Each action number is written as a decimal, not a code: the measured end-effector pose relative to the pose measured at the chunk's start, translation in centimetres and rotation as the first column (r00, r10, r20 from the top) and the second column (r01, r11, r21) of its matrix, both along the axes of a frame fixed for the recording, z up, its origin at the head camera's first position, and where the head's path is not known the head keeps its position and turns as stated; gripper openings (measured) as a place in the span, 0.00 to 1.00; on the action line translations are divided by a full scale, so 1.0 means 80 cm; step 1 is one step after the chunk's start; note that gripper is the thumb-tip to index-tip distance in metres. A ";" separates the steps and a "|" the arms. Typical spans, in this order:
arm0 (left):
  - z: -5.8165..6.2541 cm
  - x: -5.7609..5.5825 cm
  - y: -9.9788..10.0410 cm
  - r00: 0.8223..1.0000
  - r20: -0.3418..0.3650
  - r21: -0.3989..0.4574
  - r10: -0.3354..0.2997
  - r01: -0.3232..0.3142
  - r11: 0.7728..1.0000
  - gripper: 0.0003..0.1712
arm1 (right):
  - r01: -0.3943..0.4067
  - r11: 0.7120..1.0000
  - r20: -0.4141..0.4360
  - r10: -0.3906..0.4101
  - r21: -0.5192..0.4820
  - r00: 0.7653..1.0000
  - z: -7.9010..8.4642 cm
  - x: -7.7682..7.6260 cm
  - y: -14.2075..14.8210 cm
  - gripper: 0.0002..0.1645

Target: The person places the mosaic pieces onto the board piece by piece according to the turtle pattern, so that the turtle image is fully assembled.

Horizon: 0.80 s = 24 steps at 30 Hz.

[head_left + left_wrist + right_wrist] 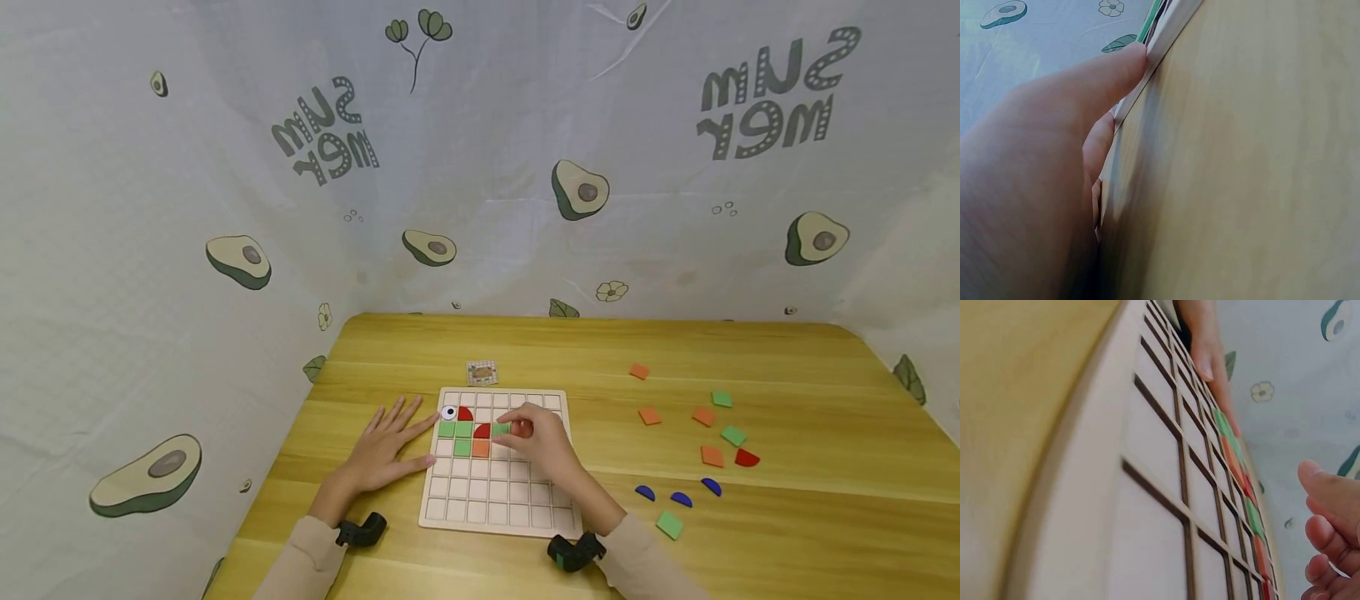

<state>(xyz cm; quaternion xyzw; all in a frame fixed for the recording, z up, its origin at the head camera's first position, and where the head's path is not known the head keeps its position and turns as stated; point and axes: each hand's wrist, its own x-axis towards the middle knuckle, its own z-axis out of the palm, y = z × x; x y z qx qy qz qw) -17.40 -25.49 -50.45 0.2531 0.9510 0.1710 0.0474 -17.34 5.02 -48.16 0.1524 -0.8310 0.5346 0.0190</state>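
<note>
A pale wooden grid board (498, 508) lies on the table. In its upper left cells sit a white eye tile (448, 412), a red quarter-round tile (465, 413), several green tiles (462, 429) and an orange tile (480, 448). My left hand (386, 450) is spread at the board's left side; in the left wrist view its thumb (1129, 62) touches the board edge. Over the board is my right hand (543, 442), thumb and forefinger apart near a green tile (500, 429). The right wrist view shows these fingers (1329, 487) raised off the board, with nothing visible between them.
Behind the board lies a small patterned card (482, 372). Loose orange tiles (712, 456), green tiles (670, 525), blue half-round tiles (681, 499) and a red quarter-round tile (747, 457) are scattered at right. An avocado-print curtain (495, 283) hangs behind the table.
</note>
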 end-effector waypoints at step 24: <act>-0.001 0.000 -0.001 1.000 0.006 -0.001 -0.007 0.007 1.000 0.41 | 0.194 0.973 -0.002 -0.195 0.126 0.981 0.012 -0.022 0.144 0.17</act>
